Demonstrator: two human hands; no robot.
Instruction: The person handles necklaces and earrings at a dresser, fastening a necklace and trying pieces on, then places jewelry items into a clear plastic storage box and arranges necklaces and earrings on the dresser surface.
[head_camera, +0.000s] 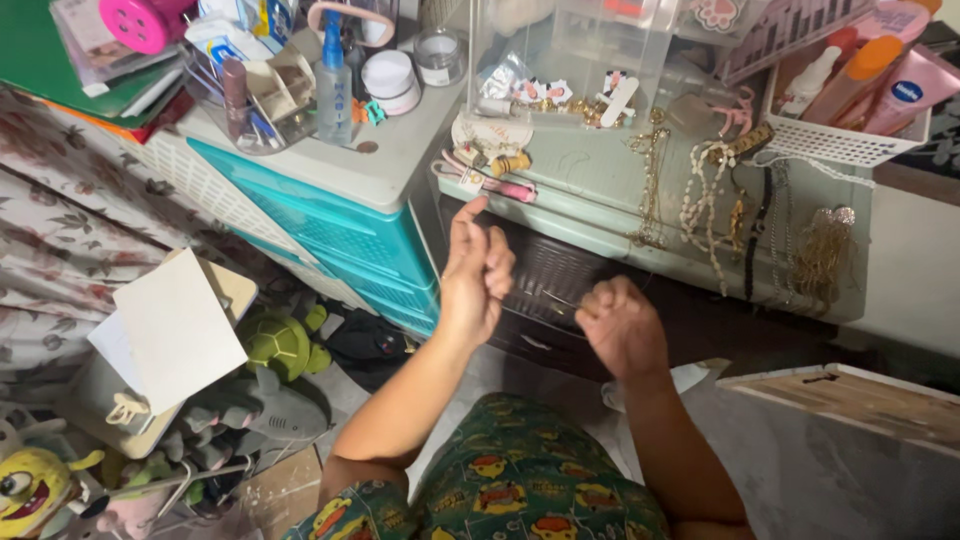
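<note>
Head view, left hand: the left hand (472, 275) is raised with fingers loosely curled and thumb up; one end of a thin chain (556, 300) appears to be pinched, though the contact is too small to be confirmed.
Head view, right hand: the right hand (620, 325) is clenched around the chain's other end.
Chain position: it is stretched between both hands, in front of a dark drawer (560, 275), below the pale green shelf (600, 205).
Handling: it is judged light, limp, slippery and easily tangled; it is best pinched near its ends.
Surroundings: necklaces (705, 200) are draped over the shelf edge; a teal drawer unit (340, 230) stands just beside it.
</note>
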